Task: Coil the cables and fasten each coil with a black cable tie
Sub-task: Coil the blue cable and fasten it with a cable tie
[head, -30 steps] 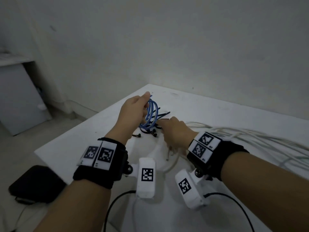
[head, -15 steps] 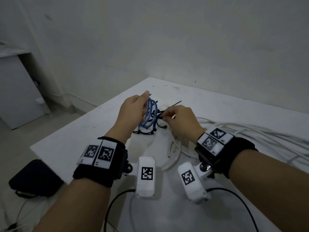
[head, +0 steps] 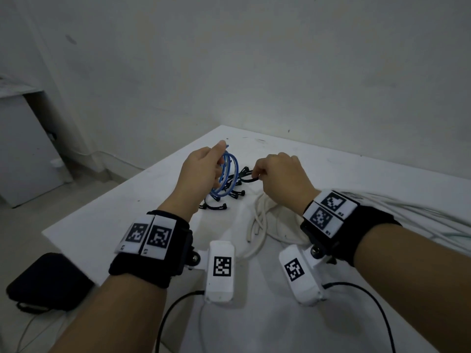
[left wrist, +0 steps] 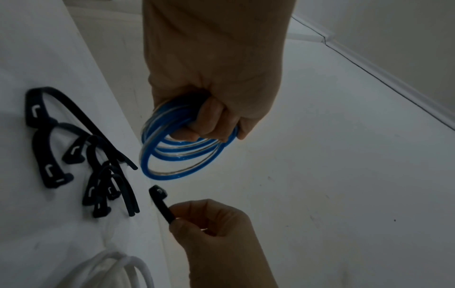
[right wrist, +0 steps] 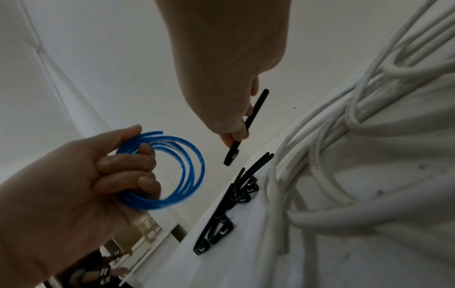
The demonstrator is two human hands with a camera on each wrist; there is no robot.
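Note:
My left hand (head: pixel 204 169) grips a small coil of blue cable (head: pixel 228 174) (left wrist: pixel 182 154) (right wrist: pixel 169 171), held upright above the white table (head: pixel 102 220). My right hand (head: pixel 277 174) pinches one black cable tie (head: pixel 248 178) (left wrist: pixel 161 204) (right wrist: pixel 242 132) just right of the coil, its head end pointing toward the coil without touching it. Several more black cable ties (head: pixel 224 197) (left wrist: pixel 81 152) (right wrist: pixel 231 204) lie in a loose pile on the table under and beside the coil.
A bundle of white cables (head: pixel 265 220) (right wrist: pixel 357 136) sprawls over the table to the right and under my right wrist. The table's left edge drops to the floor, where a black pouch (head: pixel 48 281) lies. A grey cabinet (head: pixel 23 149) stands at the far left.
My right hand lifted a black tie off the pile and now holds it up level with the blue coil. The left hand kept its grip on the coil.

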